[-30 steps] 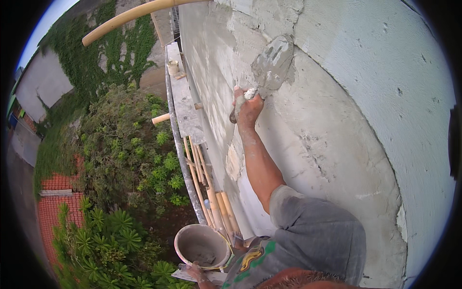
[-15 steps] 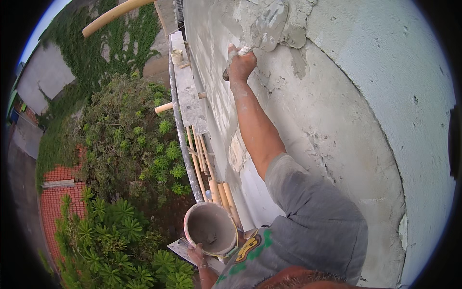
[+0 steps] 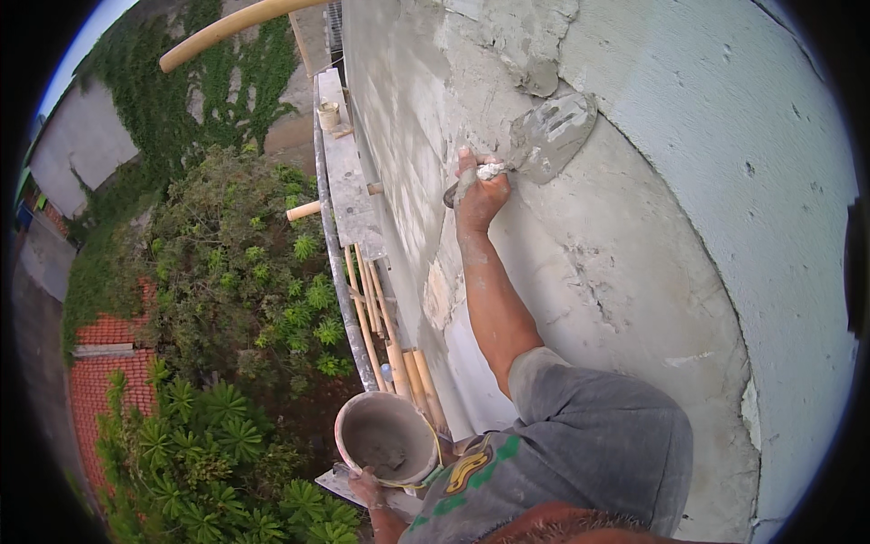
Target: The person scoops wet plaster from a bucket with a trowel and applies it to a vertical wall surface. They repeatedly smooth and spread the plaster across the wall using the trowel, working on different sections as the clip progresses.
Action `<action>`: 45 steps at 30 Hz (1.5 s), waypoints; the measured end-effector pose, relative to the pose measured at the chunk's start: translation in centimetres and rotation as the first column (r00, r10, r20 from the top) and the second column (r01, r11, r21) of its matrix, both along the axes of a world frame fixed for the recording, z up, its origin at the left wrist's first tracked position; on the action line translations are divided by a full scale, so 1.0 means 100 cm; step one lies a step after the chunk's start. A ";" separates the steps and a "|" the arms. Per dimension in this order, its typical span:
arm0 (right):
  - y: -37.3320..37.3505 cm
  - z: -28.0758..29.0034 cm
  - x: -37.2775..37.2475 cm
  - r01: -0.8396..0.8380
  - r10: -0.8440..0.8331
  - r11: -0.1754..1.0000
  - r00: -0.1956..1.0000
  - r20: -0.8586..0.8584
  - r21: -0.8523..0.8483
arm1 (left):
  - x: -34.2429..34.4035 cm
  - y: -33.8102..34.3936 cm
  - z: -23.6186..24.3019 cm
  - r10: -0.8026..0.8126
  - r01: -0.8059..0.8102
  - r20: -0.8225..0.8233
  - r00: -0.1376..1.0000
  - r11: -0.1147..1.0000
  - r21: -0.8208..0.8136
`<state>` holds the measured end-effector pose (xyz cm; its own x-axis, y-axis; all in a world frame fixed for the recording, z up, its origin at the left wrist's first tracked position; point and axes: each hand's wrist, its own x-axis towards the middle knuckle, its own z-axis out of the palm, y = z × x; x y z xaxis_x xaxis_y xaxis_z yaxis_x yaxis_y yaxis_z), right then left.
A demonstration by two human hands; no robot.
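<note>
At the far left, below a pale building, a red tiled roof (image 3: 113, 390) shows beyond green shrubs (image 3: 240, 272); a bamboo pole (image 3: 240, 29) juts across the top. Next, a small tub (image 3: 328, 116) sits on a mortar-splashed scaffold plank (image 3: 355, 201). At the bottom, your left hand (image 3: 367, 490) is at the near rim of a round bucket (image 3: 385, 419), which tilts toward you with grey mortar (image 3: 390, 456) inside; its fingers bend against the rim, but you cannot tell how firmly they grip. Thinner bamboo poles (image 3: 366, 304) lie behind the bucket. Right of centre, your right hand (image 3: 480, 198) has its fingers wrapped around the handle of a plastering trowel (image 3: 555, 136). The smeared metal blade lies over the rough plastered wall (image 3: 625, 263), just below a thick mortar lump (image 3: 540, 78); whether it touches is unclear. Farther right, a curved crack borders a smoother, paler wall section (image 3: 770, 181)
</note>
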<state>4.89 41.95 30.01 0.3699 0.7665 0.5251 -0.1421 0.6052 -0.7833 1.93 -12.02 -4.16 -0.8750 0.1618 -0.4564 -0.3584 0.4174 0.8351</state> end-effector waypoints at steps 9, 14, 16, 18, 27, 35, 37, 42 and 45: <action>0.068 0.072 -0.055 0.043 -0.034 0.998 0.987 0.159 -0.053 | -0.001 0.003 0.013 -0.038 0.035 -0.047 0.998 0.998 -0.059; 0.092 0.074 -0.080 -0.029 0.078 0.980 0.965 0.250 -0.195 | 0.001 0.016 0.031 0.036 -0.040 0.041 0.999 0.993 0.107; 0.066 0.052 -0.094 -0.146 0.198 0.975 0.914 0.355 -0.166 | 0.003 0.021 0.035 0.061 -0.069 0.060 0.996 0.988 0.140; -0.002 0.018 -0.086 -0.347 0.401 0.916 0.790 0.465 -0.200 | 0.005 0.011 0.030 0.060 -0.065 0.042 0.997 0.989 0.135; -0.178 -0.061 0.061 -0.542 0.921 0.201 -0.179 0.345 -0.816 | 0.010 0.030 0.038 0.054 -0.058 -0.178 0.982 0.998 -0.020; -0.167 -0.201 0.138 -0.200 0.546 0.475 -0.697 0.465 -0.857 | 0.010 0.044 0.064 0.061 -0.088 -0.158 0.986 0.982 -0.170; -0.186 -0.217 0.122 -0.238 0.403 0.458 -0.803 0.438 -0.857 | 0.014 0.039 0.058 0.001 -0.094 -0.343 0.939 0.962 -0.255; -0.236 -0.243 0.100 -0.485 0.198 0.658 -0.626 0.754 -0.576 | 0.018 0.034 0.065 -0.067 -0.076 -0.394 0.917 0.939 -0.336; -0.248 -0.234 0.089 -0.463 0.074 0.644 -0.754 0.653 -0.608 | 0.023 0.048 0.097 -0.105 -0.061 -0.404 0.909 0.924 -0.378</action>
<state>13.82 17.12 6.61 -0.8784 0.1216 -0.4621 0.1915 0.9756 -0.1072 4.21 -7.20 5.49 -0.9935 0.0735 -0.0874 -0.0060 0.7308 0.6825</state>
